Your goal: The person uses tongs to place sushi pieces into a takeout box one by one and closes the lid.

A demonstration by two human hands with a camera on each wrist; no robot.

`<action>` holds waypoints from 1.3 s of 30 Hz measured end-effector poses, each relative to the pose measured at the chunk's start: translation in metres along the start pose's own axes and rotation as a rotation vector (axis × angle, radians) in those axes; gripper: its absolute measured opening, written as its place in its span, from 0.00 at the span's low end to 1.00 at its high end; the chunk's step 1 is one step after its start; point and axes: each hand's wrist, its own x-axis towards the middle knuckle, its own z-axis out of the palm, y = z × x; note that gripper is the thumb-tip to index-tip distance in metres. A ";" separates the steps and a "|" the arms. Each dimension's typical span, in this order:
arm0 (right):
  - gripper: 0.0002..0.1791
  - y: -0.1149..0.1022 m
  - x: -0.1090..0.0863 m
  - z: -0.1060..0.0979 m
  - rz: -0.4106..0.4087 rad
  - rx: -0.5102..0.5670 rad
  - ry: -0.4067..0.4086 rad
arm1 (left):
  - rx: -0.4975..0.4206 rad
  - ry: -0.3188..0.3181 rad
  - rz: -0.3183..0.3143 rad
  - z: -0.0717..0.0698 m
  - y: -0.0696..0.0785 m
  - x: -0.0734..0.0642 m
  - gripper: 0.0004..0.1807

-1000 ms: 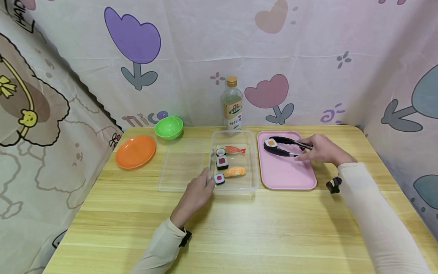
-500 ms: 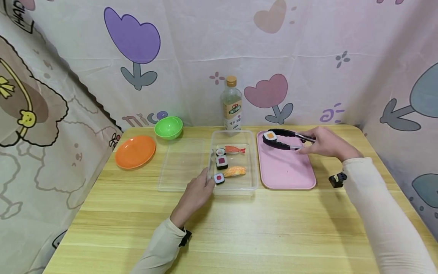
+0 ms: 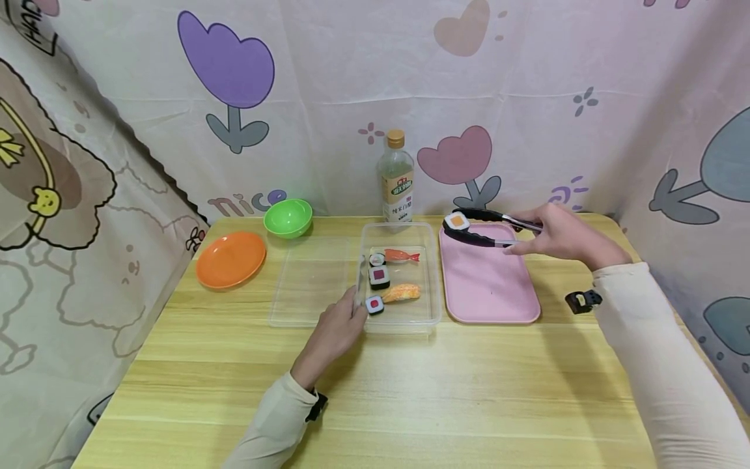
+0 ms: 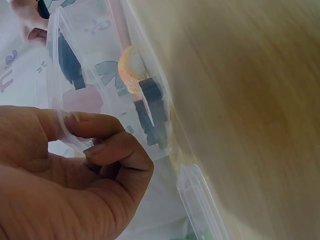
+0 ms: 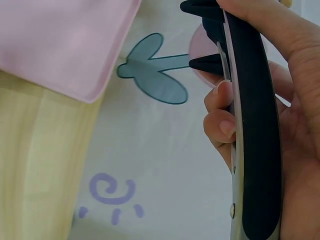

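Observation:
My right hand (image 3: 559,234) grips black-tipped tongs (image 3: 477,240), also large in the right wrist view. Between the tong tips is a sushi roll (image 3: 457,222) with an orange centre, held above the far left corner of the pink tray (image 3: 492,293). My left hand (image 3: 335,332) pinches the left rim of a clear plastic box (image 3: 433,280); in the left wrist view thumb and fingers close on that rim. Inside the box lie several sushi pieces: a shrimp sushi (image 3: 402,255), an orange-topped sushi (image 3: 402,293), and small black-wrapped rolls (image 3: 379,277) along the left side.
A clear lid (image 3: 310,286) lies flat left of the box. Farther left are an orange plate (image 3: 231,260) and a green bowl (image 3: 288,219). Behind the box stands a glass bottle (image 3: 397,182) against the patterned cloth (image 3: 328,130). Everything sits on a wooden table (image 3: 469,391).
My right hand has raised the tongs and the orange-centred roll off the pink tray, toward its far edge and slightly left. My left hand stays on the box rim.

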 end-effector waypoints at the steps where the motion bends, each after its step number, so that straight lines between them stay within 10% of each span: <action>1: 0.43 -0.002 0.000 -0.001 -0.004 -0.001 0.001 | 0.002 0.000 0.000 0.000 0.000 0.000 0.17; 39: 0.38 -0.083 0.035 0.022 -0.257 -0.115 -0.252 | -0.004 -0.003 0.007 -0.001 0.000 0.000 0.16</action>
